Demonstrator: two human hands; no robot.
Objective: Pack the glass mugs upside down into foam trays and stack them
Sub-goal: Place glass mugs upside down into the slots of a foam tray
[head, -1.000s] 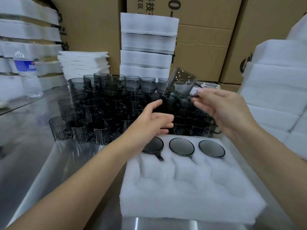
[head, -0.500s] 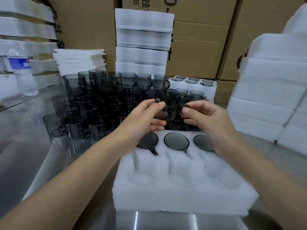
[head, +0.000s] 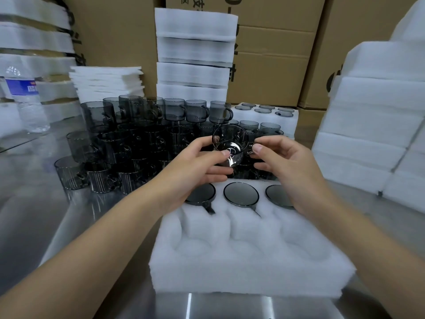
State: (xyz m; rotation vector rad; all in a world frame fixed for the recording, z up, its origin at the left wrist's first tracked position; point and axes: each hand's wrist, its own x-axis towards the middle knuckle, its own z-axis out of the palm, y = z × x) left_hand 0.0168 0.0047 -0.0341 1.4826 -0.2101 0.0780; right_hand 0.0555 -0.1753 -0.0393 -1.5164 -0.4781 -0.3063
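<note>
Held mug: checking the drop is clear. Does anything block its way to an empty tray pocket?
Nothing visible does. The mug is by the far row of the foam tray, which three packed mugs fill; the nearer pockets lie open.

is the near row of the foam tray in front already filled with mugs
No, only the far row of the foam tray holds three upside-down mugs; the pockets nearer the camera are empty.
</note>
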